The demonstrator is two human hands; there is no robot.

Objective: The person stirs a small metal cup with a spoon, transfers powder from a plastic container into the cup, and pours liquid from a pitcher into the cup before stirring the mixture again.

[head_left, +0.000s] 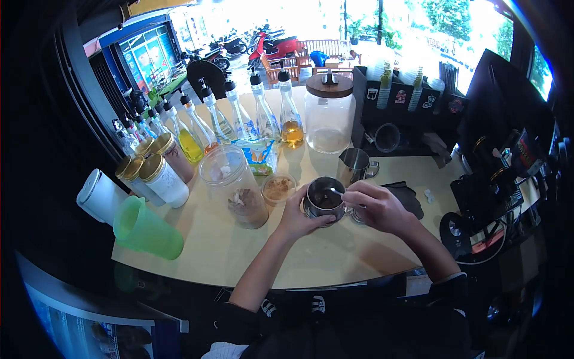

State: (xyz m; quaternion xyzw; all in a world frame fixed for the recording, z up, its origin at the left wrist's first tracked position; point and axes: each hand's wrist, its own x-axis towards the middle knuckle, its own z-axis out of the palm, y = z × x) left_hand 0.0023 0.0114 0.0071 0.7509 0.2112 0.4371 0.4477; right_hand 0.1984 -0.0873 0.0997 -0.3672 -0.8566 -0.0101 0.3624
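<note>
My left hand (pixel 297 216) is wrapped around the near left side of a metal pitcher (pixel 323 216) on the counter, with dark contents inside. My right hand (pixel 381 206) pinches a thin metal spoon (pixel 336 191) whose lower end dips into that pitcher; its tip cannot be seen. Just behind stands a second metal pitcher (pixel 354 166) with a handle on its right. Left of my left hand are a clear jar (pixel 242 200) with brown powder in its lower part and a small round tub or lid (pixel 279 188) holding light brown powder.
A green plastic jug (pixel 148 230) and several gold-lidded canisters (pixel 164 179) stand at the left. Pump bottles (pixel 292 116) line the back, beside a big wooden-lidded jar (pixel 329 116). A black cup holder (pixel 406 99), a dark cloth (pixel 404 198) and black equipment (pixel 487 197) occupy the right.
</note>
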